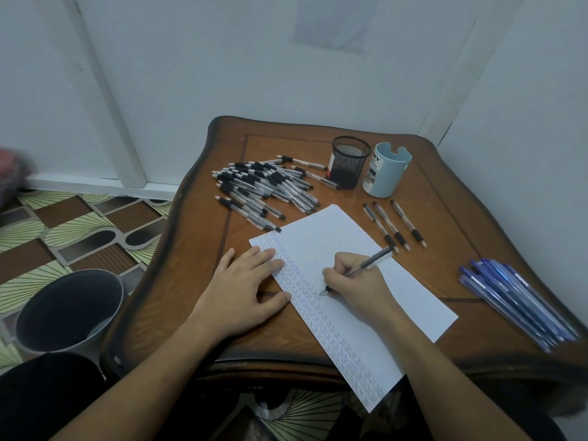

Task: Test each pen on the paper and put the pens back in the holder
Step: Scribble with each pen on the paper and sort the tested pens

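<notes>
A white sheet of paper lies slanted on the wooden table, its left strip filled with rows of small pen marks. My right hand grips a clear black pen with its tip on the paper beside the marks. My left hand lies flat, fingers on the paper's left edge. A black mesh holder and a pale blue cup holder stand at the back. A big heap of black pens lies left of them. Three black pens lie right of the paper.
A bundle of blue pens lies at the table's right edge. A grey bin stands on the patterned floor to the left of the table. White walls close in behind and to the right.
</notes>
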